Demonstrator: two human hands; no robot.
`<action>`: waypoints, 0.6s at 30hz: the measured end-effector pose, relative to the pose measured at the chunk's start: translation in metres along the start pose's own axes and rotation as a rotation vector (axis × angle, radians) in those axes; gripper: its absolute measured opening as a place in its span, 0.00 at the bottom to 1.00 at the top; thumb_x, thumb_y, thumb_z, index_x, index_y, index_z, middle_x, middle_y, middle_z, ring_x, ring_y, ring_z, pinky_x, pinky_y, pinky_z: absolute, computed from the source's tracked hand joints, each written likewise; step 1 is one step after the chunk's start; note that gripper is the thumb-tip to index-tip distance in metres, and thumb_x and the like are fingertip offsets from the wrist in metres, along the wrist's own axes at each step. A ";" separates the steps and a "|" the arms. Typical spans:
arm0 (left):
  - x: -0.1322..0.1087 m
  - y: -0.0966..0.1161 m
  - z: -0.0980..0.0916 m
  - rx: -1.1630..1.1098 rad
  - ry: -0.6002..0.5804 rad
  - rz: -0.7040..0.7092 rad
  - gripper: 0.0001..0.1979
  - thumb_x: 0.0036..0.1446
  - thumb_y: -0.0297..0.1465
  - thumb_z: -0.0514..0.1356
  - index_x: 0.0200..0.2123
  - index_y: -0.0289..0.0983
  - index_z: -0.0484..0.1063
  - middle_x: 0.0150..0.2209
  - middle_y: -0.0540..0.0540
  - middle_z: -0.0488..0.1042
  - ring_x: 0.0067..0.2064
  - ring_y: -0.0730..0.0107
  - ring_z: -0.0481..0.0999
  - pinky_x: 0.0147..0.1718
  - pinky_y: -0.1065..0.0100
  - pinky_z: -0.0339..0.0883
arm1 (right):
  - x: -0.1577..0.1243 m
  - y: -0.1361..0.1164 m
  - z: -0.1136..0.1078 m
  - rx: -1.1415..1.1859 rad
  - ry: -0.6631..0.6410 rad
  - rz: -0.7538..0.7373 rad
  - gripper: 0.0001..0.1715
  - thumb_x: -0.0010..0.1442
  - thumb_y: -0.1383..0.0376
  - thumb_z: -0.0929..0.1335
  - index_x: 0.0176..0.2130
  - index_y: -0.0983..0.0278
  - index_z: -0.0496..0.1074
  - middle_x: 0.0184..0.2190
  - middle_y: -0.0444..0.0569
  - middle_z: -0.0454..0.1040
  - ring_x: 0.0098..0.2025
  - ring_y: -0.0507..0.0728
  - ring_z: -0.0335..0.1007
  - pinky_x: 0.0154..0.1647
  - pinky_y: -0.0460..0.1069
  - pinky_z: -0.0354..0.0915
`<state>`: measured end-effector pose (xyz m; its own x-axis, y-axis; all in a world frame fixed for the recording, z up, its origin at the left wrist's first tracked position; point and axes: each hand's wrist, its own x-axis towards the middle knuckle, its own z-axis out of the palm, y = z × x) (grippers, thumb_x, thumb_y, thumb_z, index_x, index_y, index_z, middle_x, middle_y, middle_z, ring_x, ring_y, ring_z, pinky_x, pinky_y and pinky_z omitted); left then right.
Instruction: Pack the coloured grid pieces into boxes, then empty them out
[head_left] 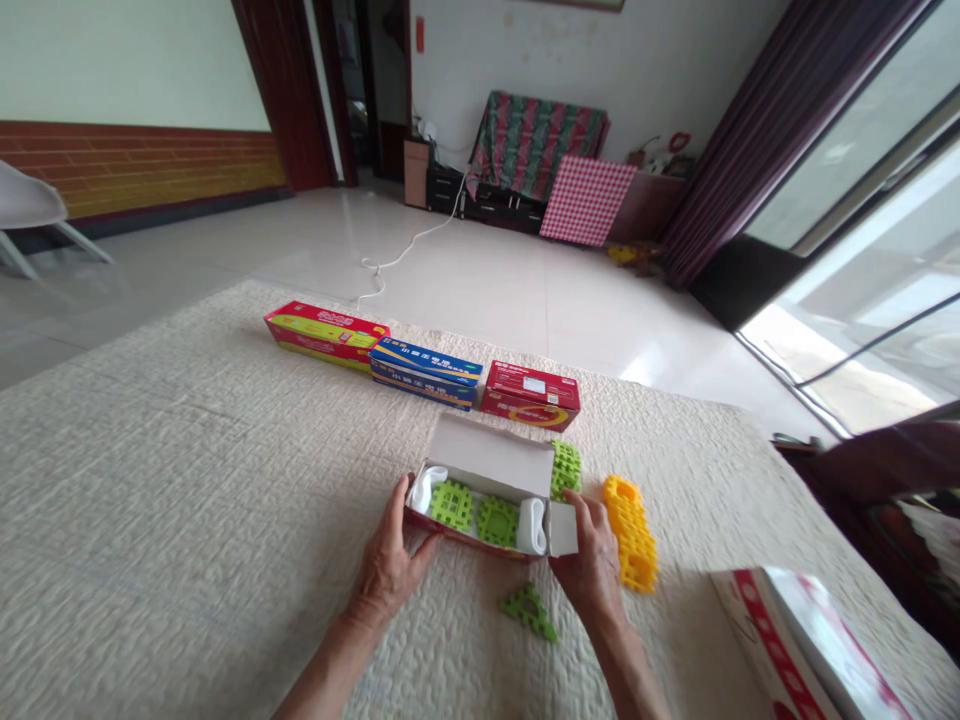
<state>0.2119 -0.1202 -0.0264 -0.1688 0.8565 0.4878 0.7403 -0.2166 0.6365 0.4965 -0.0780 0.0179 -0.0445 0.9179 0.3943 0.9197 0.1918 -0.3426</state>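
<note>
An open cardboard box [491, 443] with its lid folded back sits low in the middle of the head view. My left hand [390, 545] grips its left end, thumb along the near side. Around the right end is my right hand [592, 545], by the raised end flap [562, 528]. Inside lie two green toy building pieces [451, 505] side by side, with a rolled white cloth [429, 488] at the left end and another white roll [532, 526] at the right. A green triangular piece [529, 610] lies in front of the box. More green pieces [566, 468] rest behind its right end.
Yellow building pieces [631, 533] lie right of my right hand. Beyond the box stand a red-yellow box [326, 335], a blue box [426, 373] and a dark red box [531, 394] in a row. A white-red package [810, 640] is at lower right. Everything rests on a cream quilted cover [187, 480].
</note>
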 end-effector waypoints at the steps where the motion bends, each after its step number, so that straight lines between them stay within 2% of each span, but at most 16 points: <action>1: 0.001 -0.002 -0.001 0.001 -0.003 -0.003 0.43 0.59 0.38 0.62 0.70 0.35 0.42 0.62 0.30 0.66 0.61 0.50 0.69 0.54 0.54 0.71 | -0.002 -0.002 0.004 0.004 0.013 0.010 0.38 0.45 0.71 0.66 0.57 0.60 0.62 0.50 0.55 0.69 0.46 0.64 0.70 0.40 0.56 0.67; 7: 0.017 -0.012 -0.006 0.033 -0.021 -0.024 0.44 0.58 0.39 0.62 0.70 0.35 0.41 0.62 0.30 0.66 0.62 0.51 0.68 0.54 0.55 0.71 | 0.008 -0.012 0.014 0.012 0.027 0.020 0.43 0.41 0.74 0.64 0.57 0.59 0.60 0.50 0.54 0.68 0.48 0.64 0.70 0.42 0.56 0.66; 12: 0.031 -0.016 -0.002 0.058 -0.009 -0.021 0.44 0.59 0.39 0.61 0.70 0.34 0.40 0.63 0.29 0.65 0.62 0.51 0.68 0.54 0.55 0.71 | 0.026 -0.023 0.018 -0.045 0.038 0.043 0.40 0.44 0.75 0.64 0.57 0.58 0.59 0.51 0.54 0.69 0.50 0.64 0.69 0.44 0.56 0.65; 18: 0.039 -0.021 0.009 0.082 0.026 -0.013 0.44 0.59 0.41 0.61 0.69 0.33 0.41 0.62 0.28 0.66 0.61 0.50 0.69 0.53 0.55 0.71 | 0.041 -0.021 0.026 -0.053 0.039 0.031 0.37 0.47 0.74 0.64 0.57 0.59 0.60 0.52 0.55 0.69 0.51 0.64 0.69 0.44 0.55 0.63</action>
<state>0.1958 -0.0784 -0.0264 -0.1949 0.8464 0.4955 0.7882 -0.1655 0.5927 0.4655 -0.0356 0.0191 -0.0011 0.9087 0.4173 0.9398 0.1436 -0.3101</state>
